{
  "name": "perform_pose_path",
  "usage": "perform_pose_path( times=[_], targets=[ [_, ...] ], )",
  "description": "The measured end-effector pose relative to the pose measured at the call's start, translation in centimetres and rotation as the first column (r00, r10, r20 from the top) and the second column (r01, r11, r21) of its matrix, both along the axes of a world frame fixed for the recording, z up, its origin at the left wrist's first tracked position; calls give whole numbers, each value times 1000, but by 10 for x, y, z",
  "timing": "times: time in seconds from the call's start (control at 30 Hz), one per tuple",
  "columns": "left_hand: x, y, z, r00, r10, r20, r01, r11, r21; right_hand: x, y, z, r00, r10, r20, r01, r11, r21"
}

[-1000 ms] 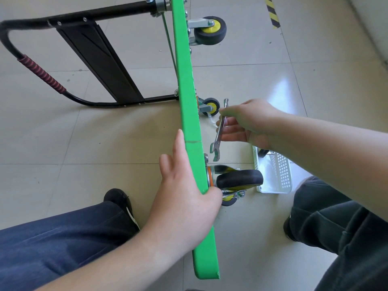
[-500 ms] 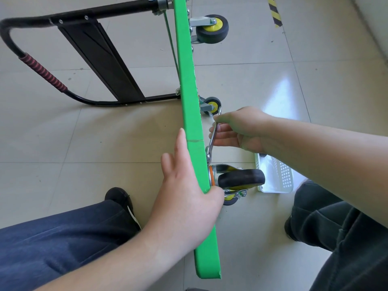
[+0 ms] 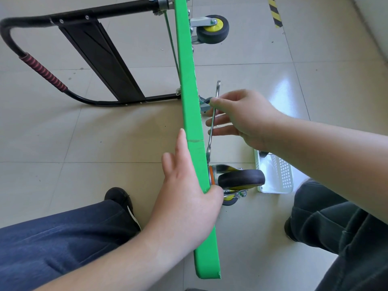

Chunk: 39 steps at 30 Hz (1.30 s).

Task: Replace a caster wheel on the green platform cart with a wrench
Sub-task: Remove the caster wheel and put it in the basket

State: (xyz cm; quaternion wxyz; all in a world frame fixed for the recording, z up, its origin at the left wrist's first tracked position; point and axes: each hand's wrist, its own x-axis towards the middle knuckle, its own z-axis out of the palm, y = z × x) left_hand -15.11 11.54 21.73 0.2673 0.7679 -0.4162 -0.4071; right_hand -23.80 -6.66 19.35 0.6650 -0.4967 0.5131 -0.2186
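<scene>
Black folded handle (image 3: 69, 59) far left of both hands. Left hand (image 3: 186, 198) grips the green platform cart (image 3: 192, 114) edge – deck on its side, blocking the caster mount. Right hand (image 3: 241, 120) pinches the wrench (image 3: 213, 122), its lower end by the near caster wheel (image 3: 241, 178) (contact unclear). White basket (image 3: 277, 175) under right forearm.

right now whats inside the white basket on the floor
The white basket mostly shows its pale perforated bottom. A small dark object sits at its far end, too covered by the right forearm to identify.
</scene>
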Motion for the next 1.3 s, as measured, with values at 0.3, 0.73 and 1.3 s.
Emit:
perform_pose_path(
  times=[0.3, 0.73, 1.3],
  targets=[
    [0, 0, -4, 1000, 13, 2, -13, 1000, -24, -15, 29, 25, 994, 110, 14, -94, 906, -414],
    [0, 1, -7, 1000, 10, 1, -10, 1000, -21, -38, 48, 22, 987, 154, 37, -99, 781, -617],
    [0, 0, -4, 1000, 8, 9, -8, 1000, -12, -21, -1, -1, 984, -177, 22, 172, 974, 146]
  ],
)
